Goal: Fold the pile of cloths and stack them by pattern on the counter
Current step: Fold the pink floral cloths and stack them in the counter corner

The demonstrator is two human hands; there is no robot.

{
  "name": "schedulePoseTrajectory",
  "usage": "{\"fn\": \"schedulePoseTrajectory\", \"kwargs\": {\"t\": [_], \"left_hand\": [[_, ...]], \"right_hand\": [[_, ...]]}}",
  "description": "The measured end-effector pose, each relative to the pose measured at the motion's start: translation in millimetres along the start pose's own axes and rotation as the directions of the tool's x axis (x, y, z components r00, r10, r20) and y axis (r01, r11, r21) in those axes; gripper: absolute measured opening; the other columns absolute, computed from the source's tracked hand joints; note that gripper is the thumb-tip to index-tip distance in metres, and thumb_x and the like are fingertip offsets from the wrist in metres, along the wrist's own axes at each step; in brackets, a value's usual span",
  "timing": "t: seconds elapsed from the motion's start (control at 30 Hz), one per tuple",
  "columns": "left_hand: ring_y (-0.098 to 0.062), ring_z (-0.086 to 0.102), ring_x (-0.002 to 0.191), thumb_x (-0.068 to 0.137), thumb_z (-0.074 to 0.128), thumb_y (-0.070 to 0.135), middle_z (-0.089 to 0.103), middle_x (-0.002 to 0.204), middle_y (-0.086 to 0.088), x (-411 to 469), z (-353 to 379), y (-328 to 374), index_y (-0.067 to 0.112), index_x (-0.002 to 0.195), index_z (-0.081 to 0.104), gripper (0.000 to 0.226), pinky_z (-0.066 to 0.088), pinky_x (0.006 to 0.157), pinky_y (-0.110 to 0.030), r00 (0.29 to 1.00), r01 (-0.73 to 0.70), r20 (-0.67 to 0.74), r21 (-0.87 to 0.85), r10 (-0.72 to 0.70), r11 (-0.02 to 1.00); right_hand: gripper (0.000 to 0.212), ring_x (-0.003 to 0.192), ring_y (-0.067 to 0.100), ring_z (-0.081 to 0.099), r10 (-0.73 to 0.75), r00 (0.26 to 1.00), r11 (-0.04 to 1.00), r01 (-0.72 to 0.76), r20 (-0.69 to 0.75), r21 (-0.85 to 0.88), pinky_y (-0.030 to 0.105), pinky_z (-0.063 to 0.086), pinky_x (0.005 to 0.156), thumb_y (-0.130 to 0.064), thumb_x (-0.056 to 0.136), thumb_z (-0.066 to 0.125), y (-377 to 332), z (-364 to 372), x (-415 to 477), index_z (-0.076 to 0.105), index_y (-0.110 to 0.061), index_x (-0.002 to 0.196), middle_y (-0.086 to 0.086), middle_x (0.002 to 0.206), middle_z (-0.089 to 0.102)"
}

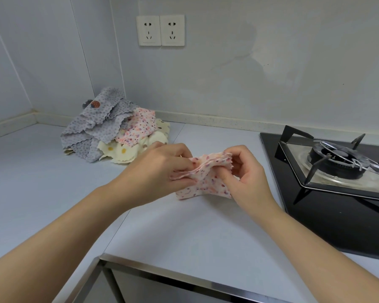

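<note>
Both my hands hold a small pink dotted cloth (204,182) just above the pale counter (53,193), at the middle. My left hand (160,167) pinches its left edge, and my right hand (245,173) pinches its upper right edge with curled fingers. The cloth is bunched between them, its lower part touching the counter. Behind, in the corner, lies a loose pile: grey dotted cloths (94,125) on top, another pink dotted cloth (138,127) to the right, and cream cloths with yellow spots (123,152) underneath.
A black gas hob (328,215) with a burner and pan support (337,158) fills the right side. Two wall sockets (161,30) sit above the counter. A metal counter edge (162,274) runs along the front.
</note>
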State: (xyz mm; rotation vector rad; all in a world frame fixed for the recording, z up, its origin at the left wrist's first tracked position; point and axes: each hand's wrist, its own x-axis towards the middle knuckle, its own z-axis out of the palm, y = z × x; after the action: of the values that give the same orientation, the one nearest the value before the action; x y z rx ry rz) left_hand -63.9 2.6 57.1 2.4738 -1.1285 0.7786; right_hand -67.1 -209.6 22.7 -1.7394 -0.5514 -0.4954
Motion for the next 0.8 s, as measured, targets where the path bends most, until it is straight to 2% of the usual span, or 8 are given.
{"fn": "schedulePoseTrajectory", "kwargs": {"t": [0.1, 0.17, 0.27, 0.37, 0.53, 0.7, 0.8], "left_hand": [[-0.013, 0.049, 0.067, 0.084, 0.056, 0.047, 0.06, 0.092, 0.008, 0, -4, -2, 0.018, 0.083, 0.071, 0.033, 0.044, 0.073, -0.038, 1.0, 0.015, -0.012, 0.029, -0.015, 0.999], [-0.016, 0.049, 0.064, 0.084, 0.055, 0.048, 0.059, 0.09, 0.009, 0, -5, -2, 0.016, 0.08, 0.069, 0.035, 0.041, 0.074, -0.036, 1.0, 0.027, -0.013, 0.05, -0.026, 0.998], [-0.019, 0.051, 0.063, 0.085, 0.054, 0.047, 0.059, 0.089, 0.008, 0, -7, -2, 0.016, 0.076, 0.067, 0.035, 0.043, 0.074, -0.039, 1.0, 0.012, 0.012, 0.111, -0.013, 0.994], [-0.016, 0.054, 0.067, 0.088, 0.053, 0.042, 0.06, 0.09, 0.007, 1, -11, -1, 0.018, 0.083, 0.07, 0.03, 0.043, 0.075, -0.041, 0.997, -0.061, 0.048, 0.197, 0.053, 0.978], [-0.018, 0.054, 0.064, 0.091, 0.047, 0.038, 0.061, 0.091, 0.004, 3, -18, 3, 0.022, 0.092, 0.072, 0.03, 0.037, 0.078, -0.036, 0.988, -0.154, 0.061, 0.293, 0.143, 0.944], [-0.02, 0.055, 0.064, 0.091, 0.048, 0.036, 0.061, 0.092, 0.003, 3, -20, 4, 0.021, 0.091, 0.072, 0.028, 0.036, 0.078, -0.034, 0.988, -0.156, 0.061, 0.274, 0.144, 0.949], [-0.017, 0.055, 0.068, 0.089, 0.052, 0.035, 0.061, 0.093, 0.004, 4, -22, 3, 0.018, 0.086, 0.072, 0.026, 0.037, 0.078, -0.034, 0.993, -0.122, 0.015, 0.206, 0.121, 0.971]], "right_hand": [[0.059, 0.099, 0.013, 0.06, -0.122, 0.992, 0.991, 0.124, 0.044, -0.056, 0.027, 0.051, 0.083, -0.01, 0.082, 0.067, -2, -4, 1, 0.048, -0.053, 0.117, -0.02, 0.105, 0.058], [0.059, 0.113, 0.014, 0.055, -0.221, 0.967, 0.961, 0.238, 0.123, -0.142, 0.022, 0.046, 0.09, -0.008, 0.083, 0.066, -3, -7, 2, 0.048, -0.043, 0.127, -0.013, 0.119, 0.055], [0.048, 0.122, 0.011, 0.05, -0.282, 0.932, 0.919, 0.33, 0.227, -0.213, 0.016, 0.036, 0.1, -0.002, 0.084, 0.066, -3, -9, 3, 0.057, -0.03, 0.122, -0.002, 0.13, 0.051], [0.045, 0.127, 0.013, 0.048, -0.264, 0.93, 0.926, 0.318, 0.255, -0.203, 0.017, 0.034, 0.103, -0.001, 0.083, 0.067, -2, -10, 3, 0.058, -0.029, 0.117, -0.002, 0.133, 0.048], [0.039, 0.121, 0.015, 0.052, -0.247, 0.931, 0.932, 0.305, 0.267, -0.199, 0.018, 0.039, 0.098, 0.0, 0.08, 0.07, 0, -11, 4, 0.059, -0.027, 0.106, -0.003, 0.132, 0.048], [0.023, 0.118, 0.014, 0.055, -0.272, 0.92, 0.921, 0.334, 0.283, -0.199, 0.019, 0.041, 0.096, -0.013, 0.082, 0.066, 1, -8, 5, 0.067, -0.025, 0.102, -0.004, 0.129, 0.052], [0.02, 0.101, 0.008, 0.059, -0.193, 0.942, 0.956, 0.243, 0.273, -0.165, 0.019, 0.044, 0.088, -0.023, 0.077, 0.066, 2, -8, 4, 0.073, -0.021, 0.095, 0.003, 0.112, 0.058]]}}
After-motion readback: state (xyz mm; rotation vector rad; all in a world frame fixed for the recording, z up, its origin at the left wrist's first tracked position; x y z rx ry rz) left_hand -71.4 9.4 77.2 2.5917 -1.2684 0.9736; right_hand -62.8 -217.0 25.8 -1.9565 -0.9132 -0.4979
